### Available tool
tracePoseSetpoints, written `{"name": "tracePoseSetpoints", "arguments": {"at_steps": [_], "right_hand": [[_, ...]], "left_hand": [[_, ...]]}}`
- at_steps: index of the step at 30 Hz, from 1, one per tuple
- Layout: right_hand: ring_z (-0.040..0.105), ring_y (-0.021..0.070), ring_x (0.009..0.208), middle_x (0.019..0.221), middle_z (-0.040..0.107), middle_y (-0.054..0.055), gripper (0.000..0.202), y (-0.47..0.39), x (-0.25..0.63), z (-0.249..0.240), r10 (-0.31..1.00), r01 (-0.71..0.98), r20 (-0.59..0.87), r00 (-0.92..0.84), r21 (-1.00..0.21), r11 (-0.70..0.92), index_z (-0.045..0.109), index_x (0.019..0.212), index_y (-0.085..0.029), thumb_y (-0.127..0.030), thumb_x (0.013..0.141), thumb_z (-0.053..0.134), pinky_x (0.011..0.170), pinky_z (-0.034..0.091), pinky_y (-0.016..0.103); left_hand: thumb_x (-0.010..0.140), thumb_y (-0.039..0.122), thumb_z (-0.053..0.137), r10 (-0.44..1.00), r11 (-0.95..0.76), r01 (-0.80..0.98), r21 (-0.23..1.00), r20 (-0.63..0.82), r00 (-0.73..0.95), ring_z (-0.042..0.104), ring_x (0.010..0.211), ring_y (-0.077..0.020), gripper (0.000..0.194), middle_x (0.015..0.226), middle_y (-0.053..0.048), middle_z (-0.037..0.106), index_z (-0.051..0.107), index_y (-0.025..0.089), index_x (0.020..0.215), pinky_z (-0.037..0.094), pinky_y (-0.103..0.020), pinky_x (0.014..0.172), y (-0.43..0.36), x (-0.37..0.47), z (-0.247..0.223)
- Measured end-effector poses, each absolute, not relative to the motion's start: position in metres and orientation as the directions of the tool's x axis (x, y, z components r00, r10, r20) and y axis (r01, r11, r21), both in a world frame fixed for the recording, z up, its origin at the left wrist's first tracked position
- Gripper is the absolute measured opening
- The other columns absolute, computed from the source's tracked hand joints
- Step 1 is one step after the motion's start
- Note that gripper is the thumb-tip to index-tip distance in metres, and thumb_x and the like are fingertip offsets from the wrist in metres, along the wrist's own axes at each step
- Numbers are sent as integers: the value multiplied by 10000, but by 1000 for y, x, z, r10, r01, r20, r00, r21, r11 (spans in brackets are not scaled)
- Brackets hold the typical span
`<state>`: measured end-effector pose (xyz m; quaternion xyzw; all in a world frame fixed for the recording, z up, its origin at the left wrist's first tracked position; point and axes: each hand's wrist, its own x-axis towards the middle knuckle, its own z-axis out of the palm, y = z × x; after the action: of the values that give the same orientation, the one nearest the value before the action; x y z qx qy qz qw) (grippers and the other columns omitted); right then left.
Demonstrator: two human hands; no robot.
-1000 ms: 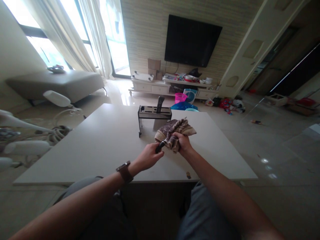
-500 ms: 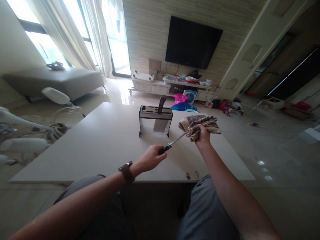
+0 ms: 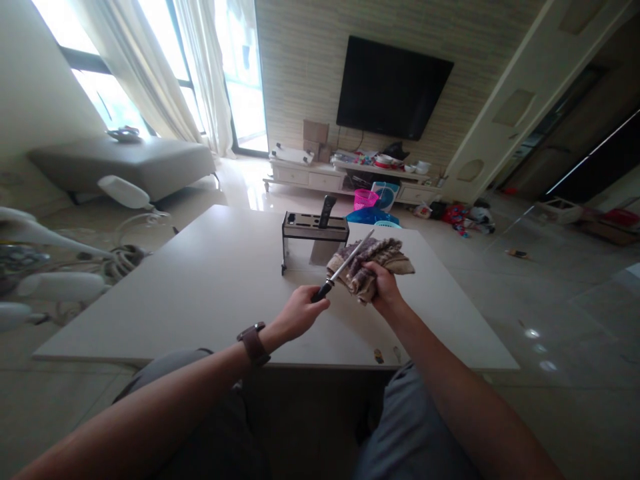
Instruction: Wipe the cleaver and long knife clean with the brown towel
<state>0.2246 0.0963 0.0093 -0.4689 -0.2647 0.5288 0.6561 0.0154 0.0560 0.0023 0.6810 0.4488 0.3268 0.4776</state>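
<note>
My left hand [image 3: 301, 311] is closed around the black handle of a sharpening rod [image 3: 354, 259], whose metal shaft points up and to the right. A bunched brown and beige cloth [image 3: 393, 257] is gripped in my right hand [image 3: 384, 285]. The rod's shaft lies across the left part of the cloth, with its tip showing above it. Behind the hands, a knife block [image 3: 315, 225] with a dark slotted top stands on the white table [image 3: 215, 280]. One black-handled knife [image 3: 326, 211] sits in it, its blade hanging below the top.
Two small items lie near the table's front edge, one of them dark and yellowish [image 3: 379, 356]. Beyond the table's far edge are a blue object [image 3: 373, 215] and a pink basket [image 3: 365, 199]. White chandelier-like parts [image 3: 125, 192] stand at the left.
My right hand has moved left with the cloth, closer to my left hand. The rod is angled more steeply, and its tip now shows above the cloth.
</note>
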Motion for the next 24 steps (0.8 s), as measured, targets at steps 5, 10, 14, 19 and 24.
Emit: {"name": "tracePoseSetpoints", "arguments": {"at_steps": [5, 10, 14, 19, 24], "right_hand": [[707, 163, 628, 713, 758, -3, 275, 77, 184, -3, 953, -432, -187, 237, -899, -69, 705, 789, -160, -189, 532, 798, 542, 568, 231], [710, 172, 637, 730, 767, 10, 283, 74, 178, -9, 936, -414, -176, 304, -910, -37, 720, 794, -159, -146, 519, 787, 550, 569, 238], [701, 166, 617, 727, 764, 4, 263, 77, 181, -1, 925, -438, -161, 345, -899, 7, 718, 767, -167, -130, 516, 788, 554, 583, 245], [697, 155, 603, 712, 759, -13, 250, 90, 194, 14, 904, -478, -135, 405, -874, 84, 689, 732, -181, -101, 515, 782, 545, 592, 244], [696, 166, 597, 694, 750, -30, 213, 114, 245, 21, 871, -456, -56, 488, -867, 200, 656, 739, -215, -115, 575, 749, 524, 601, 268]], "left_hand": [[839, 346, 593, 910, -275, 324, 905, 137, 391, 459, 664, -147, 218, 690, 6, 560, 637, 150, 753, 335, -276, 609, 55, 17, -1], [853, 319, 599, 899, -347, 453, 822, 153, 411, 449, 650, -147, 189, 701, -2, 579, 660, 147, 803, 305, -287, 607, 56, 15, -8], [828, 262, 593, 884, -418, 516, 748, 205, 420, 401, 623, -133, 109, 674, 24, 528, 552, 186, 761, 256, -291, 598, 57, 16, -8], [835, 271, 564, 875, -420, 477, 772, 204, 439, 375, 596, -122, 180, 629, 45, 472, 463, 207, 701, 247, -289, 584, 59, 17, 1], [853, 322, 558, 873, -384, 469, 795, 148, 464, 335, 575, -116, 230, 591, 53, 422, 475, 201, 676, 209, -296, 560, 53, 18, 5]]}}
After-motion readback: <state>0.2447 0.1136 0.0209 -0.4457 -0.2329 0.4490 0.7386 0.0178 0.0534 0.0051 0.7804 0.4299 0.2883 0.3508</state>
